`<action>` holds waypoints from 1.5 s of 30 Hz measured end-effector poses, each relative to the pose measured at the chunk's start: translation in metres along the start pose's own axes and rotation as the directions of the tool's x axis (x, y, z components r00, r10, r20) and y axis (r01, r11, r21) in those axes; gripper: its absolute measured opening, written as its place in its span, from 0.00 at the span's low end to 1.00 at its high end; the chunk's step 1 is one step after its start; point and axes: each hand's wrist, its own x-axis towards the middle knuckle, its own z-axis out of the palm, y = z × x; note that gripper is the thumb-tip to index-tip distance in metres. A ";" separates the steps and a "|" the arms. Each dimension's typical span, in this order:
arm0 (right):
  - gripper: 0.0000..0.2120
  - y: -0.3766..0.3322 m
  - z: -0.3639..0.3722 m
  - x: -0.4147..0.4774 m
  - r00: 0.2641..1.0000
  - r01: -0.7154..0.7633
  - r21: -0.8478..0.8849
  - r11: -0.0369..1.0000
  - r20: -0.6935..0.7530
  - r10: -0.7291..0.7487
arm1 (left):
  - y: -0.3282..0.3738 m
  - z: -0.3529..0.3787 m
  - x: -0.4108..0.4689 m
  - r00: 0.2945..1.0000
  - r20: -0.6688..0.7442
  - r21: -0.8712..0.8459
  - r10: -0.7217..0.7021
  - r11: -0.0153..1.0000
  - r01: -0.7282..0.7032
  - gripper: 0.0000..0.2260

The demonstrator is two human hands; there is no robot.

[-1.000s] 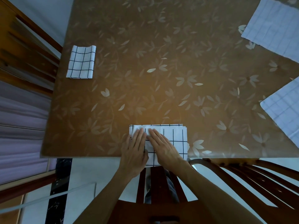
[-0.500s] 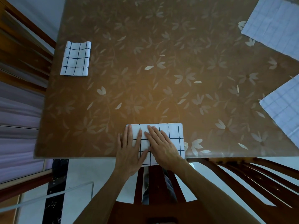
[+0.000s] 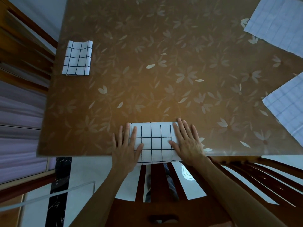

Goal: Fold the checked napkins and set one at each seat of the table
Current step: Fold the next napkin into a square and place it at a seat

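Folded napkin (image 3: 155, 142) lies at the surface (image 3: 164, 79) edge, left hand (image 3: 126, 147) and right hand (image 3: 186, 141) pressing flat, fingers straight.

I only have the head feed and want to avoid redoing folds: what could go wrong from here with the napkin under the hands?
1. The folded white napkin with black checks overhangs the near edge of the brown flower-patterned table; when the flat left hand and right hand lift, it may slip toward the wooden chair.
2. The tabletop looks glossy, so outward smoothing could shift the folds.
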 end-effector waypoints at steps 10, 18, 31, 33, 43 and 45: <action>0.34 -0.011 -0.011 0.000 0.999 -0.033 -0.006 0.999 0.037 0.034 | 0.011 -0.021 -0.053 0.856 0.004 -0.565 -0.517 0.706 0.428 0.15; 0.34 -0.020 -0.015 0.002 0.994 -0.049 -0.058 0.997 0.092 0.054 | 0.009 -0.027 -0.055 0.799 0.193 -0.763 -0.570 0.424 0.487 0.17; 0.38 -0.052 -0.068 0.011 0.942 0.268 0.168 0.949 -0.252 -0.222 | 0.001 -0.086 -0.033 0.975 0.149 -0.797 -0.164 0.564 0.217 0.08; 0.45 -0.059 -0.082 0.024 0.911 0.352 0.074 0.933 -0.259 -0.322 | 0.000 -0.097 -0.021 0.991 0.104 -0.773 -0.086 0.620 0.135 0.09; 0.17 -0.041 -0.125 0.097 0.925 0.378 0.002 0.926 0.039 -0.378 | -0.010 -0.125 0.047 0.994 -0.058 -0.582 0.093 0.806 -0.109 0.06; 0.18 -0.027 -0.127 0.111 0.954 0.286 0.106 0.952 0.061 -0.293 | -0.009 -0.126 0.064 0.994 -0.080 -0.577 0.075 0.810 -0.108 0.04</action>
